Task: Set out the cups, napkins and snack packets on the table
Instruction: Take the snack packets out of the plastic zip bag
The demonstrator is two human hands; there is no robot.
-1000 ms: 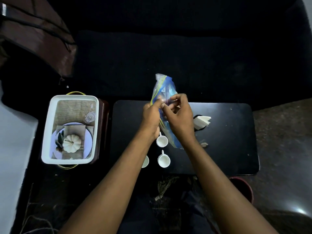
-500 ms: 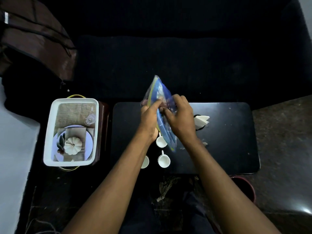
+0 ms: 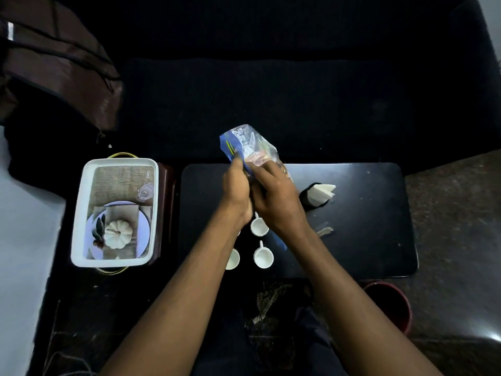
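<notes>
A dark sofa (image 3: 271,99) is seen along the far side, with a brown bag (image 3: 54,63) slumped at its left end. In front of it a black desk (image 3: 366,226) is set, its long side running left to right. To the left of the desk, well apart from the cups, a white tray (image 3: 81,213) is placed on a dark brown stand; a plate, a small white pumpkin (image 3: 118,234) and a clear glass are pictured or held in it, which of the two cannot be told. A dark red bin (image 3: 390,302) is partly seen beside the desk's near right corner.

Above the desk's far edge a blue and clear packet (image 3: 244,143) is held up, tilted, off the surface. It is gripped from the left by the left hand (image 3: 235,194), whose grip is closed on its lower part with the thumb pressed to the blue side. The right hand (image 3: 276,202) is wrapped about the packet's right side, its grip also closed on it. The two hands are touching.

To the right of the hands, white napkins (image 3: 322,192) are fanned in a dark holder (image 3: 306,199) on the desk. Three white cups (image 3: 263,257) are stood near the desk's front edge, under the wrists; one is partly hidden by the left forearm.
</notes>
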